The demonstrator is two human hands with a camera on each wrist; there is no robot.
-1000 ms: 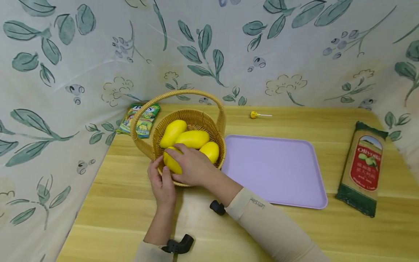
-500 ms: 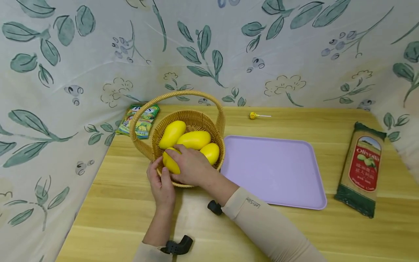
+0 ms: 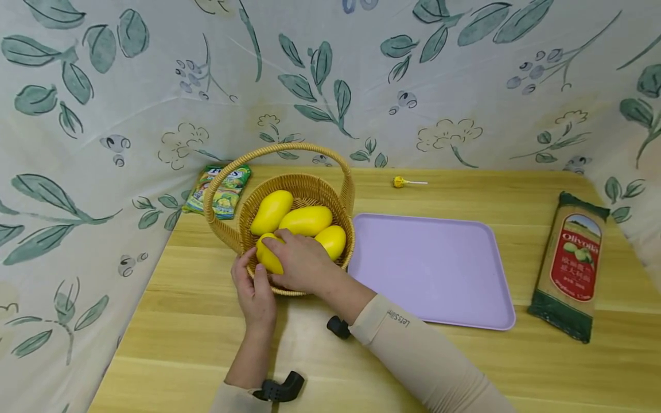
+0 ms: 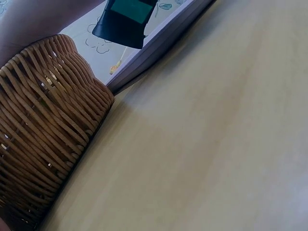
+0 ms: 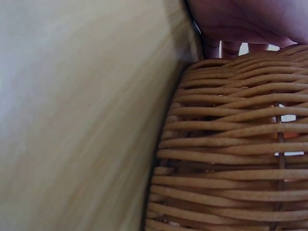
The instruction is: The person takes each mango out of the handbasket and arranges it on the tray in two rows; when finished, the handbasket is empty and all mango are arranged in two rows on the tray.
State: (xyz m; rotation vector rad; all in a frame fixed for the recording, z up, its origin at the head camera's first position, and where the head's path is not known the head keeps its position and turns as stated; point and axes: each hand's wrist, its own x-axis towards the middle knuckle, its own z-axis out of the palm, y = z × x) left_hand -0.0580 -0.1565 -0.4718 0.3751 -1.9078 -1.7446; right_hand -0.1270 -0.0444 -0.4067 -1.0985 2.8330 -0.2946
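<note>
A round wicker basket (image 3: 315,184) with a tall arched handle stands on the wooden table, several yellow mangoes inside it. My right hand (image 3: 302,264) reaches over the near rim and grips the front-left mango (image 3: 269,257), its fingers across the top. At the basket's near left side, my left hand (image 3: 256,295) holds the wall, thumb up by the rim and fingers round the outside. Both wrist views are filled largely by woven wall; the right wrist view shows part of a hand (image 5: 250,21) beyond it. Some fingertips are hidden.
A lilac tray (image 3: 428,269) lies just right of the basket. Behind are a green snack packet (image 3: 227,195) at left and a yellow lollipop (image 3: 399,182). A long Olivoilà pasta packet (image 3: 575,258) lies far right. Patterned cloth (image 3: 361,74) hangs behind the table.
Hardly anything differs: both hands keep their places at the basket and the front-left mango. The whole view has shifted very slightly.
</note>
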